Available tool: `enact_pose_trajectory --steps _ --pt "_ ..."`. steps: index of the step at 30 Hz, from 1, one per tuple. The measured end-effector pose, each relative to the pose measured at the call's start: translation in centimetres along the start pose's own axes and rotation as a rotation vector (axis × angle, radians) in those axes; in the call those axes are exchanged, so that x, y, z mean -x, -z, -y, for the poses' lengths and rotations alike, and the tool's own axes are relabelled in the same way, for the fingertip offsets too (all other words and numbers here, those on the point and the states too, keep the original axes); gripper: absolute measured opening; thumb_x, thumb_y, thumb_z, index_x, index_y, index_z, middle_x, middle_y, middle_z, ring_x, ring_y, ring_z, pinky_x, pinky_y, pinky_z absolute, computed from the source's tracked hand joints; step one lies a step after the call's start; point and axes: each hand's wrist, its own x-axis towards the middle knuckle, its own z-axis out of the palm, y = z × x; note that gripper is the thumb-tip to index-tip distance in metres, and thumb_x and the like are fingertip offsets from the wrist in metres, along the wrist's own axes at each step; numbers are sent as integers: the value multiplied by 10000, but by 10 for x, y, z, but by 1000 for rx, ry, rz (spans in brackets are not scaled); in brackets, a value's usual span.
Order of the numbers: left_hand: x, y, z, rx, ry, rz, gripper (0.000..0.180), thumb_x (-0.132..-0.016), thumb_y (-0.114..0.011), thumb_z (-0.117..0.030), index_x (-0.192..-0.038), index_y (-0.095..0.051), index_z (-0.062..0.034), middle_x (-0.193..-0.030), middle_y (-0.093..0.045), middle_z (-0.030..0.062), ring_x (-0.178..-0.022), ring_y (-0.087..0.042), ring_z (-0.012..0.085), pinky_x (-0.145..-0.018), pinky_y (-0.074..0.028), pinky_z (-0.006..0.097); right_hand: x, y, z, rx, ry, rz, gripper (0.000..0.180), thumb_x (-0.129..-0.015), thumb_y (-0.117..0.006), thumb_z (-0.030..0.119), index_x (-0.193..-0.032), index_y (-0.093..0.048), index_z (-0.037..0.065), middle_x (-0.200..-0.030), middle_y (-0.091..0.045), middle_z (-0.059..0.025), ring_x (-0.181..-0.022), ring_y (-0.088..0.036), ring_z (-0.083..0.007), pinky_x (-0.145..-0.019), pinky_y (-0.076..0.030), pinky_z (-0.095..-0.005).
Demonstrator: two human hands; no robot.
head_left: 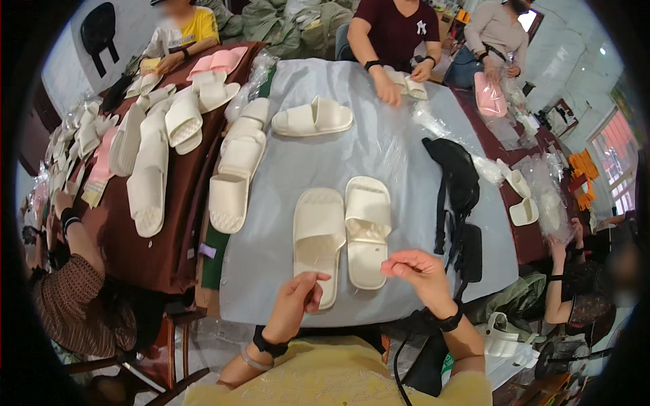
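A pair of cream slide slippers lies sole-down in front of me. My left hand [296,302] is at the heel of the left slipper [318,237], thumb and fingers pinched together. Whether it grips anything is hidden. Just right of the heel of the right slipper [367,233], my right hand [421,271] has its fingertips pressed together. Anything between them is too small to make out. Near the heel end of the right slipper's insole is a small dark mark.
One cream slipper [313,117] lies farther back, and a row of stacked slippers [235,172] runs along the left. A black bag [452,176] rests at the right by a dark phone-like slab [470,254]. Co-workers handle slippers around the dark red side tables [183,210].
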Motion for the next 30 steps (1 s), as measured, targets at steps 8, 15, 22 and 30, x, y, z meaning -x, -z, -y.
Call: enact_pose_trajectory --steps 8,15,22,30 --pt "-3 11 21 23 88 9 231 -925 -473 -188 -1024 -570 -3 -643 -454 -25 -522 -377 59 -483 -295 199 -11 6 -9 -65 -159 -219 279 -924 -506 160 -1148 -542 -3 -893 -636 -99 -715 -602 -141 -683 -492 -264" --pt "-9 -12 13 32 66 49 290 -893 -565 -174 -1135 -570 -13 -628 -381 -68 -526 -288 35 -473 -231 191 -15 -14 -25 -38 -260 205 504 -953 -427 159 -1404 -216 80 -886 -595 -75 -740 -575 -122 -673 -480 -240" --pt "-14 -21 11 -132 99 84 275 -881 -589 -199 -1077 -609 -7 -646 -458 -37 -528 -335 42 -476 -245 191 -7 -43 -33 16 -378 343 694 -926 -453 92 -1431 22 118 -828 -602 -93 -636 -554 -111 -617 -482 -241" --pt "-19 -14 25 -11 87 -7 194 -868 -604 -187 -964 -619 -20 -635 -464 -45 -521 -348 34 -473 -261 199 -8 -47 -35 30 -312 323 595 -926 -464 109 -1415 -129 65 -840 -598 -71 -626 -520 -98 -585 -456 -229"
